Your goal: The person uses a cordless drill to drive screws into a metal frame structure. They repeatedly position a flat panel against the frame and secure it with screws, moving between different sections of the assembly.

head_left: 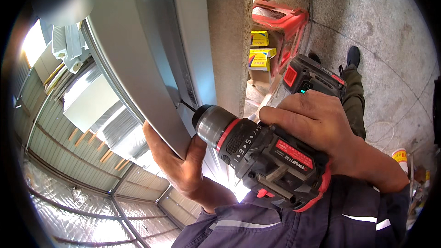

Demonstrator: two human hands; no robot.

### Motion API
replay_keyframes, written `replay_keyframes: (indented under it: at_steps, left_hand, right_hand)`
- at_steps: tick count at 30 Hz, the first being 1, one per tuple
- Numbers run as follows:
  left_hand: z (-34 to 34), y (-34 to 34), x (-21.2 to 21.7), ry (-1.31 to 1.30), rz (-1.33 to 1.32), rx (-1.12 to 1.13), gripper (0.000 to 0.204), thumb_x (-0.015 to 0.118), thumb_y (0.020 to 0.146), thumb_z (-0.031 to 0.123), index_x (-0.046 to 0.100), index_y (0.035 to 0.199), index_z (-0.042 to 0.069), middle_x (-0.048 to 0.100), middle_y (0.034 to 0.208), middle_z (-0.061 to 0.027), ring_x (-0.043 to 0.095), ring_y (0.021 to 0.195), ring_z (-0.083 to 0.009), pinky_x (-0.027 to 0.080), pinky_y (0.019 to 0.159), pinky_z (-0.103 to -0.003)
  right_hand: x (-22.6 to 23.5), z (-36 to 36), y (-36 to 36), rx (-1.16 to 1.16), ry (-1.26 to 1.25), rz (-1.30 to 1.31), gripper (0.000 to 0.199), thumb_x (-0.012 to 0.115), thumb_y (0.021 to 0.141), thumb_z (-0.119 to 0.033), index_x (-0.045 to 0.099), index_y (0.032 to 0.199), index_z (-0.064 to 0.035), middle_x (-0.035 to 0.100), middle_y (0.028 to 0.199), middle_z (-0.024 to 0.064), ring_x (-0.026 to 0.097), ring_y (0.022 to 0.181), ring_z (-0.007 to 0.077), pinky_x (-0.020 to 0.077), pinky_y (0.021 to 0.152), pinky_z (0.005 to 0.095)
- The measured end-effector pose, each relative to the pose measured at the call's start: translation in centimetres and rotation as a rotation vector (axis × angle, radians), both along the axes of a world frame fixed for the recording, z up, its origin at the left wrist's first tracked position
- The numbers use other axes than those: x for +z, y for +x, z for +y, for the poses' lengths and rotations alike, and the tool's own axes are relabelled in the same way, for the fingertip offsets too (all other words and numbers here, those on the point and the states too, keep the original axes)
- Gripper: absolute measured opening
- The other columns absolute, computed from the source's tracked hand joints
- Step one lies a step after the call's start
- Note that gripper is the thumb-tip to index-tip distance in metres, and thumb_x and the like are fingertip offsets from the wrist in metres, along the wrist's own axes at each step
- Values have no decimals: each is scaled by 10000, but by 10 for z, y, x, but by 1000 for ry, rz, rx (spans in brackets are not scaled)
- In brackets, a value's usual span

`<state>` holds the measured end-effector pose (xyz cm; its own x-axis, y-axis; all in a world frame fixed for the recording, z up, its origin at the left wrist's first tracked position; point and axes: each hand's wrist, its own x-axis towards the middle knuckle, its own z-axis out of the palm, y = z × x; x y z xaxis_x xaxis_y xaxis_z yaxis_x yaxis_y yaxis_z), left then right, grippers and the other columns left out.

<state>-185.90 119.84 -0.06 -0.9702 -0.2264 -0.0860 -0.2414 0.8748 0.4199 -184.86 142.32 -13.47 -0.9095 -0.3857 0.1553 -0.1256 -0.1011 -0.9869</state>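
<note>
My right hand point(317, 119) is wrapped round the handle of a black and red cordless drill point(271, 160), whose chuck points to the upper left. Its thin dark bit point(188, 106) reaches into the groove of a long light-grey channel-shaped profile point(138, 50); the tip seems to meet the groove's inner wall. Around the profile's near edge, just below the bit, my left hand point(186, 170) is closed, thumb on the groove side and fingers on the outer side. The battery end point(314, 76) of the drill shows beyond my right hand.
A brownish beam-like surface point(227, 32) runs beside the profile. Yellow boxes point(261, 59) stand by a red plastic stool-like frame point(294, 20) on the concrete floor point(381, 14). My shoe point(353, 57) is near it. At right sits a white and yellow tub point(400, 157); wrapped panels point(92, 96) lie left.
</note>
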Motion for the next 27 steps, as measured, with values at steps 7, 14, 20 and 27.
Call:
replay_keyframes:
  at_steps: [7,14,20,27]
  left_hand:
    - [12,0,1,197,20,100,762,771,640,244,493,1288,-45,552,1115,-110,550,1022,-212,418,937,-339]
    - [12,-1,4,187,-71,108,802,783,644,172,440,1339,-34,578,1107,-117,583,1015,-217,449,919,-351]
    - [16,-2,16,158,-109,46,764,798,708,208,431,1332,-35,583,1082,-152,585,983,-225,468,886,-343]
    - [2,-5,16,95,-86,15,795,818,705,273,443,1338,-29,636,1022,-211,636,967,-305,481,891,-382]
  right_hand:
    - [10,1,-11,13,29,9,502,728,719,-270,645,1142,-12,662,942,109,656,779,290,481,655,366]
    - [10,28,12,-11,-34,-3,429,704,759,-177,639,1160,-40,682,998,102,686,823,288,530,707,359]
    - [38,94,58,-1,-72,-365,414,720,795,-187,613,1156,-15,670,996,101,672,838,237,531,738,336]
    - [97,133,52,-44,25,-489,450,749,820,-261,579,1142,3,633,920,75,624,781,161,504,717,299]
